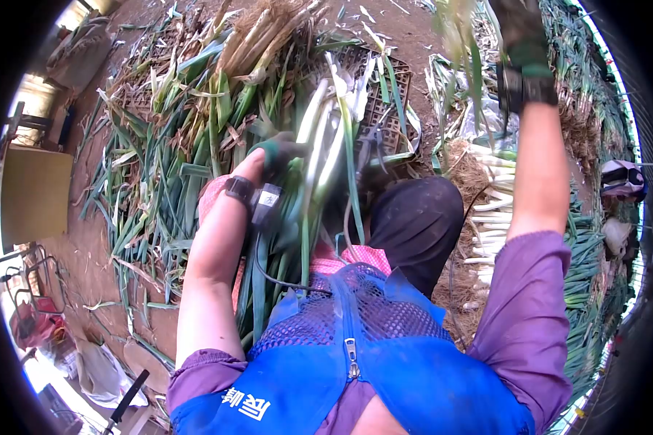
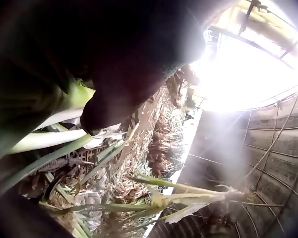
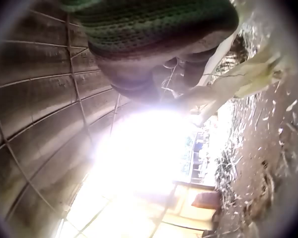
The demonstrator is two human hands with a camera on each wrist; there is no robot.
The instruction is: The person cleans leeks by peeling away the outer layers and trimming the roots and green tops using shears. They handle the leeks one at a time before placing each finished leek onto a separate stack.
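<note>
My gloved left hand (image 1: 283, 151) grips green onions (image 1: 319, 138) over my lap, their white stalks pointing away from me and green leaves trailing back. In the left wrist view the dark glove (image 2: 124, 84) covers much of the picture, with pale stalks (image 2: 49, 141) passing beneath its fingers. My gloved right hand (image 1: 519, 32) is stretched far forward at the upper right, blurred. Pale and green onion leaves (image 1: 471, 54) hang beside it. In the right wrist view the curled glove fingers (image 3: 139, 74) hold limp, pale leaves (image 3: 238, 82).
A large heap of untrimmed onions (image 1: 167, 196) lies to my left, roots (image 1: 257, 36) at the far end. Ahead is a brown plastic crate (image 1: 392, 94). White-stemmed onions (image 1: 495, 210) lie in a row by my right knee (image 1: 421, 217). More green onions (image 1: 584, 290) line the right wall.
</note>
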